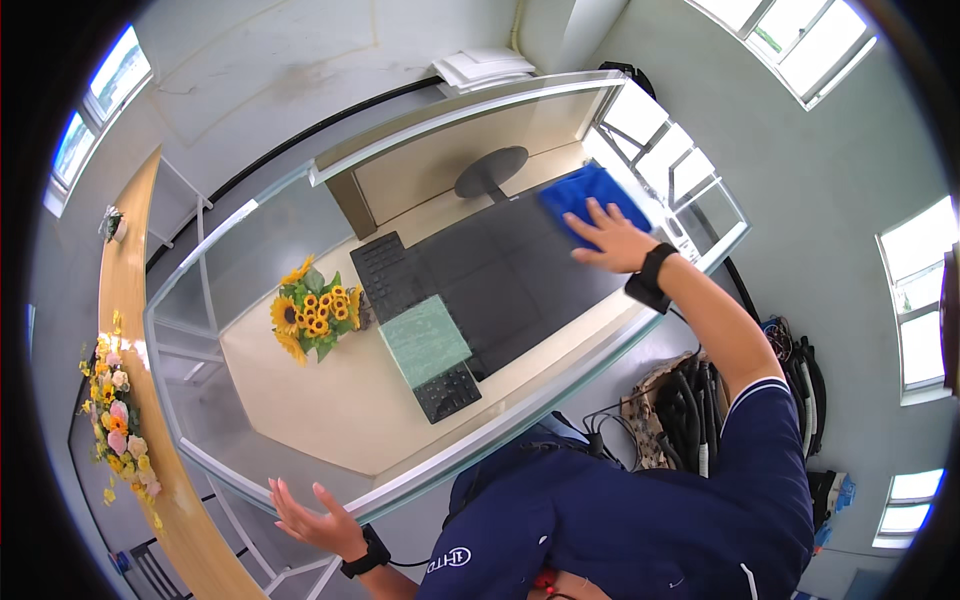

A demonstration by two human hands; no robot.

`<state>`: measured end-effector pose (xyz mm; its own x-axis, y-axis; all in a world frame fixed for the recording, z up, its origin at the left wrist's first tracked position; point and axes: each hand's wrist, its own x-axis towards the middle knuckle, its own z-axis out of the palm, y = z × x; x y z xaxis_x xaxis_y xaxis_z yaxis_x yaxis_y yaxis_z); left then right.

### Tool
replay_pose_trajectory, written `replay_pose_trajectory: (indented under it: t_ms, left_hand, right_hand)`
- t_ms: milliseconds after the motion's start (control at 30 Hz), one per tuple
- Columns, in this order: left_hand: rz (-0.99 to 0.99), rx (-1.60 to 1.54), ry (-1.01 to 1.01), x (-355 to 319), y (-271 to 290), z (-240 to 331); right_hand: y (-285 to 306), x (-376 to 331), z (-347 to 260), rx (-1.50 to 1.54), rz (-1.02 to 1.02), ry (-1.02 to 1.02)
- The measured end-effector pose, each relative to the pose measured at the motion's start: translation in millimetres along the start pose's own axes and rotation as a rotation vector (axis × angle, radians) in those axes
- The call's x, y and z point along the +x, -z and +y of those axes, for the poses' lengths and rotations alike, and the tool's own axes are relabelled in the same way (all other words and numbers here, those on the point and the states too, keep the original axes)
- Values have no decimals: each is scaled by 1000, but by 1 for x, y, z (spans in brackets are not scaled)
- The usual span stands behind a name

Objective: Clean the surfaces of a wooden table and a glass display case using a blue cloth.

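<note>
My right hand [612, 240] lies with its fingers spread and flat over the near edge of a crumpled blue cloth [585, 190]. The cloth rests on the right end of a large dark flat panel [520, 265] that looks like a monitor, with a round grey base on a stem [490, 172] behind it. At the panel's left, a black keyboard [385, 265] is partly covered by a pale green square pad [425, 340]. My left hand [315, 520] is open and empty, fingers apart, beside the front left edge of the glass-sided counter [300, 420].
A bunch of sunflowers [315, 308] stands on the counter left of the keyboard. Glass walls and metal rails [520, 440] ring the counter. Further left, a wooden ledge [180, 500] carries pink and yellow flowers [120, 430]. Black tubes and cables [690, 405] stand at the right.
</note>
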<state>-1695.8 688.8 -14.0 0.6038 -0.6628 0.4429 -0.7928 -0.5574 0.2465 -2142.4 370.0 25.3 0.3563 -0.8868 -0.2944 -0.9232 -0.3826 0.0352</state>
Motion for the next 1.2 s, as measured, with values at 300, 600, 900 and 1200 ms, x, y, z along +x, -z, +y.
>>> replay_pose_trajectory:
  t_ms: [300, 600, 900, 1200]
  left_hand:
    - [-19, 31, 42, -1, -3, -2]
    - [-6, 42, 95, -11, -3, 7]
    - [66, -222, 66, -18, -9, 81]
    - [9, -198, 59, -15, -11, 96]
  right_hand:
    - [0, -20, -241, 133, 25, 1090]
    - [22, 85, -126, 53, 186, 466]
    - [-15, 142, 227, 75, 16, -339]
    - [0, 216, 233, -407, -169, -40]
